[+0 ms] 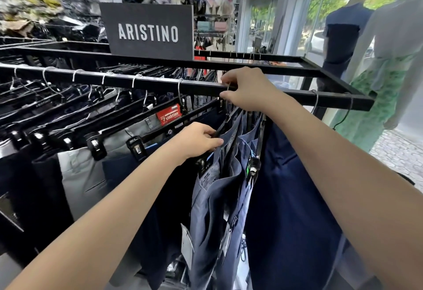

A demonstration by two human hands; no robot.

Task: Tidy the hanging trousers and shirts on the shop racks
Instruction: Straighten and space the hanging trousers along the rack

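Rack: a black square-section metal rail (pixel 160 84) runs from the left edge across to a corner at the right, where it joins a second rail behind it to form a frame.
Sign: a dark grey board with white letters reading ARISTINO (pixel 148 30) stands on the rear rail.
Trousers on the left: a row of dark navy and black trousers (pixel 34 175) and one light grey pair (pixel 84 175) hang from black plastic clip hangers with silver wire hooks over the front rail, evenly spaced.
Red tag: a red label with white lettering (pixel 169 114) sits at the waistband of the grey pair.
Trousers in hand: slate-blue trousers (pixel 219 193) hang bunched close together just right of the grey pair, with white paper tags low on them; a deep navy pair (pixel 293 198) hangs just beside them to the right.
Right hand: the right hand (pixel 247 89) reaches up to the front rail, thumb and forefinger pinched around a silver wire hanger hook (pixel 228 88) where it sits on the rail.
Left hand: the left hand (pixel 199 139) is lower, fingers closed on the black hanger bar (pixel 217 131) at the top of the slate-blue trousers.
Background right: two headless mannequins stand by the glass shopfront, one in a dark blue t-shirt (pixel 343 26), one in a pale top with a green patterned skirt (pixel 384 92).
Background left: shelves of folded clothes, blurred.
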